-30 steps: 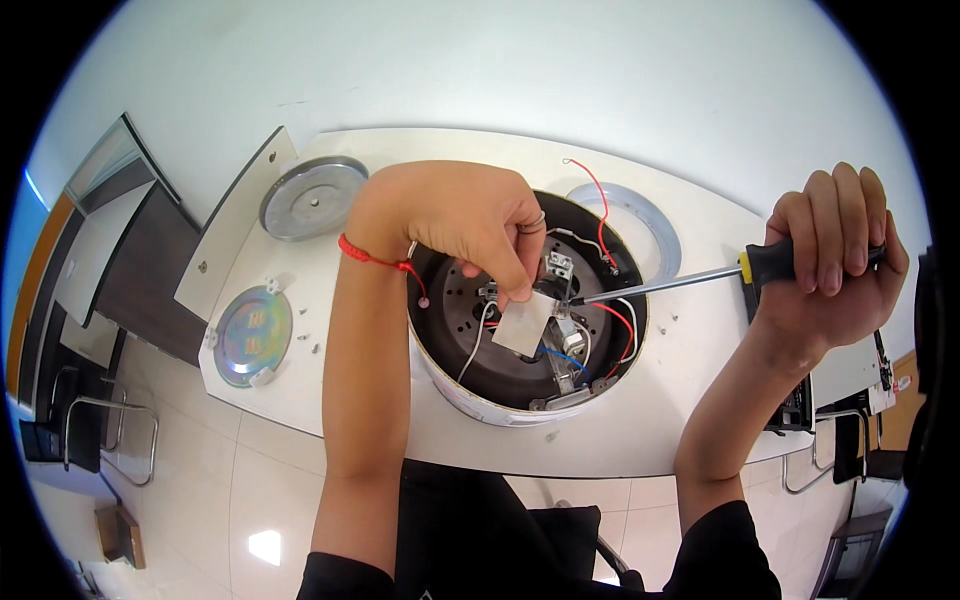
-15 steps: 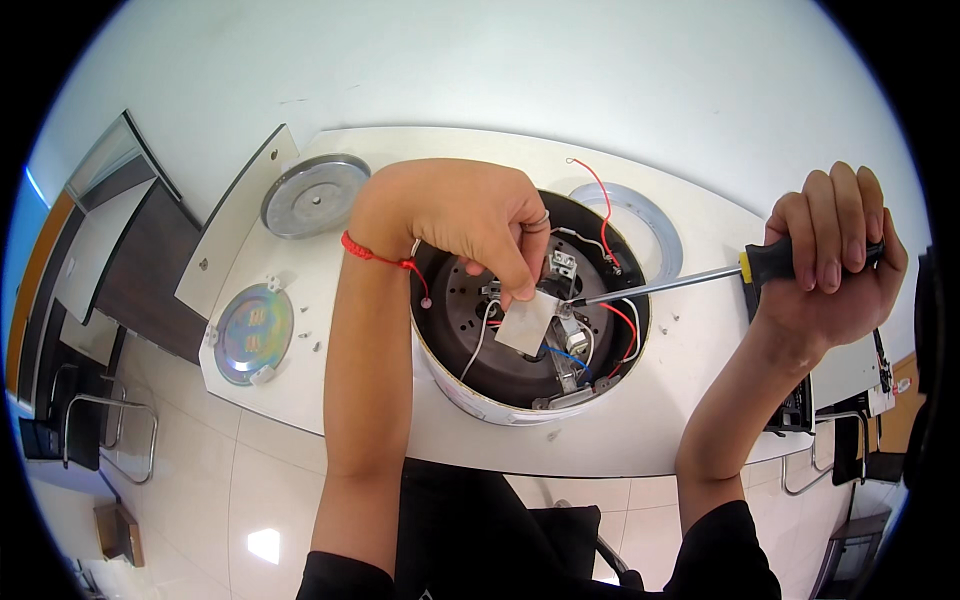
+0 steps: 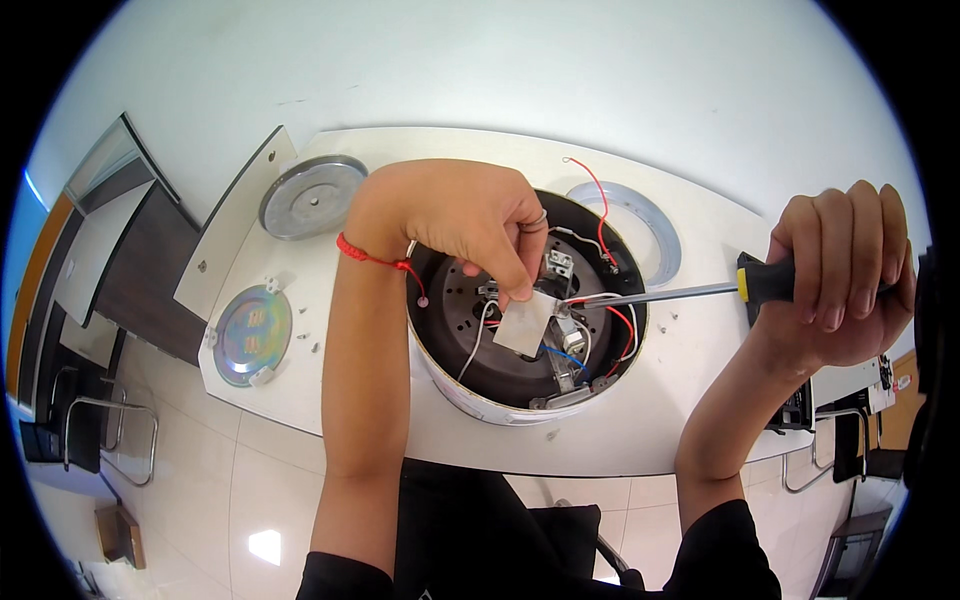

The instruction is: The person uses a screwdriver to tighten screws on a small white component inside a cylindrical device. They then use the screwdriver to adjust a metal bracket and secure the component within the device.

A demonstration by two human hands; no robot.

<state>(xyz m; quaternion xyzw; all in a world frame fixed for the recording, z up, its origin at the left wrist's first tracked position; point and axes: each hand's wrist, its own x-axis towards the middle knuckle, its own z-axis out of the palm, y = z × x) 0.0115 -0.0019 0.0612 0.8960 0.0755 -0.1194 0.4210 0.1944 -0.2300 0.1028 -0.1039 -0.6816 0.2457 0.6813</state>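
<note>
A round appliance housing [image 3: 470, 408] stands on the table, its dark inside holding wires, brackets and a metal base. My left hand [image 3: 490, 235] reaches over its rim, thumb and fingers pinching a flat pale metal plate [image 3: 523, 325]. Closed round the black and yellow handle of a screwdriver [image 3: 690, 292] is my right hand [image 3: 845, 275]. The shaft runs nearly level over the housing's right rim, its tip at the small fitting beside the plate's right edge. Whether the tip sits in a screw is too small to tell. A white wire block [image 3: 560, 264] lies just behind the plate.
A grey metal ring [image 3: 655, 235] lies behind the housing, with a red wire [image 3: 603, 190] sticking up before it. At left are a round metal pan [image 3: 300, 200], a shiny disc [image 3: 253, 335] and several small screws [image 3: 315, 347]. A black case [image 3: 795, 405] sits at the right edge.
My right hand has lowered slightly with the screwdriver, so its shaft lies flatter, and the grip has turned a little. My left hand stays pinched on the plate.
</note>
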